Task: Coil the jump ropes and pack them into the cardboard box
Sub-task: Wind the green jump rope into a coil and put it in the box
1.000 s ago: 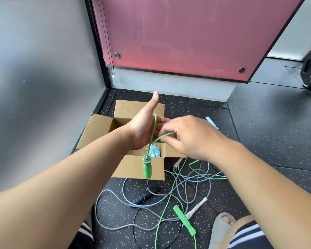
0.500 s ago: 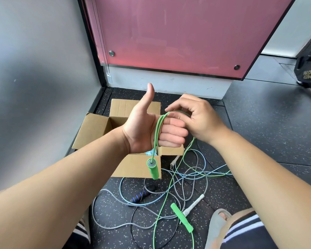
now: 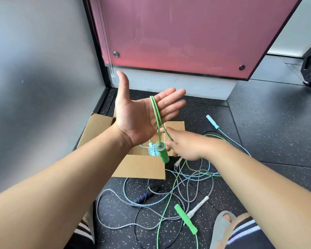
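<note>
Fingers (image 3: 169, 97) of the left hand (image 3: 138, 119), just uncurled above the cardboard box (image 3: 140, 168), carry two green rope (image 3: 155, 112) strands; the right hand (image 3: 185, 146) pinches it below, mid-coil.

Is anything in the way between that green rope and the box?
Nothing visible blocks the cardboard box: it stands open below the left hand. But the green rope trails into the tangle of other ropes on the floor.
</note>
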